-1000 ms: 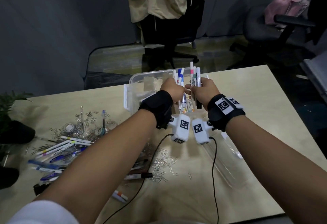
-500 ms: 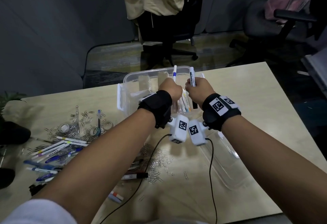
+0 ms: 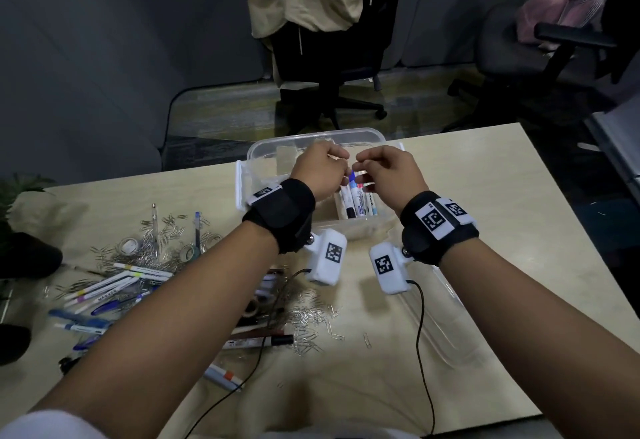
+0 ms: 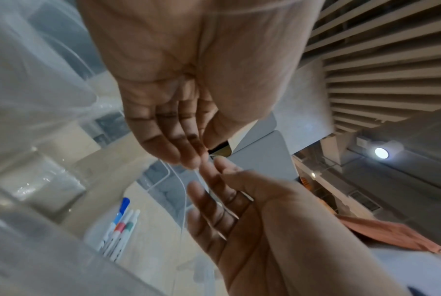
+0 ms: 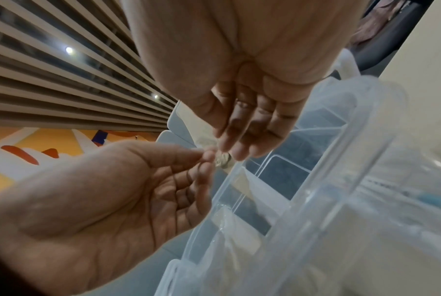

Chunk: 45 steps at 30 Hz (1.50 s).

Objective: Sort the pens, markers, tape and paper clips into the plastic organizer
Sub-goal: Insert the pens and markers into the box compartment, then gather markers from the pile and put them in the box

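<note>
The clear plastic organizer (image 3: 311, 135) stands at the table's far edge. Several markers (image 3: 358, 203) with blue, red and black caps lie together in its near right compartment, also visible as markers (image 4: 120, 226) in the left wrist view. My left hand (image 3: 322, 168) and right hand (image 3: 388, 172) hover side by side just above that compartment, fingertips nearly meeting. In the wrist views the left hand (image 4: 176, 120) and right hand (image 5: 252, 124) have relaxed fingers and hold nothing. The other organizer compartments (image 5: 315, 180) look unfilled.
Loose pens and markers (image 3: 114, 282) lie at the left of the table, with tape rolls (image 3: 130, 246) and scattered paper clips (image 3: 308, 321). A black marker (image 3: 263, 341) lies near the front. A clear lid (image 3: 446, 327) lies at right. Office chairs stand beyond the table.
A second ago both hands gripped a bundle of upright markers over the organizer. They lowered it into the compartment and let go; the markers now lie there and the hands have risen with nothing in them.
</note>
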### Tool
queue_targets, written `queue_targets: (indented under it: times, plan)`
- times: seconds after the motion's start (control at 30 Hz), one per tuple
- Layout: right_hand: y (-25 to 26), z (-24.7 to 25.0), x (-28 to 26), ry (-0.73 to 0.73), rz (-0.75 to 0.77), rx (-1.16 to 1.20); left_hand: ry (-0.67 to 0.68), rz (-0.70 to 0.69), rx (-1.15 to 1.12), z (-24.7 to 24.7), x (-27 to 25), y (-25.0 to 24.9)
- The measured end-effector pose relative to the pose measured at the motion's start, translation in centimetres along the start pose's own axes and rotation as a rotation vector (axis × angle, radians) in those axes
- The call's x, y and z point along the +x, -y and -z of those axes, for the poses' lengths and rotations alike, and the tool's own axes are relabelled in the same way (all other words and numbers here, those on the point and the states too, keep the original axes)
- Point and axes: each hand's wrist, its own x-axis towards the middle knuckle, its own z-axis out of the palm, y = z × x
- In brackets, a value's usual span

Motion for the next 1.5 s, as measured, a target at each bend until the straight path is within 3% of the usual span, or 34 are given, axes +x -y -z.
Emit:
queue_targets:
  times: [0.27,0.43,0.53,0.63,0.77,0.97,1.07,1.13,1.33,1.5]
  plan:
    - [2.1,-5.5,-5.6,0.301,0.094,0.12,-0.013,-0.049,0.0,9.0,-4.5,3.9]
    - [0.1,-11.0,-9.6,0.538,0.077,0.083,-0.015,0.046,0.036,14.9,-7.8,10.9]
    - [-2.4,-14.0,-11.7,0.635,0.041,-0.07,-0.041,0.097,0.19,17.7,-9.6,16.5]
    - [-4.8,-16.6,-12.8,0.659,0.044,-0.285,0.019,0.104,0.373,19.7,-11.7,21.4]
    - [-6.7,-19.3,-13.8,0.653,0.088,-0.511,0.245,0.075,0.548,20.5,-14.6,25.8]
    - [-8.2,-22.0,-15.5,0.735,0.255,-0.94,0.405,-0.182,0.936,19.1,-17.2,29.7]
    - [-8.8,-22.5,-16.4,0.749,0.297,-1.068,0.434,-0.346,1.058,18.0,-17.9,31.2]
    - [-9.2,-22.5,-16.8,0.743,0.271,-1.139,0.431,-0.384,1.113,17.4,-18.1,31.7]
    - [-10.2,-22.9,-18.0,0.69,0.258,-1.215,0.413,-0.395,1.215,16.2,-18.4,32.1]
    - [-10.3,-24.0,-19.1,0.731,0.264,-1.171,0.347,-0.409,1.129,16.9,-18.3,31.8]
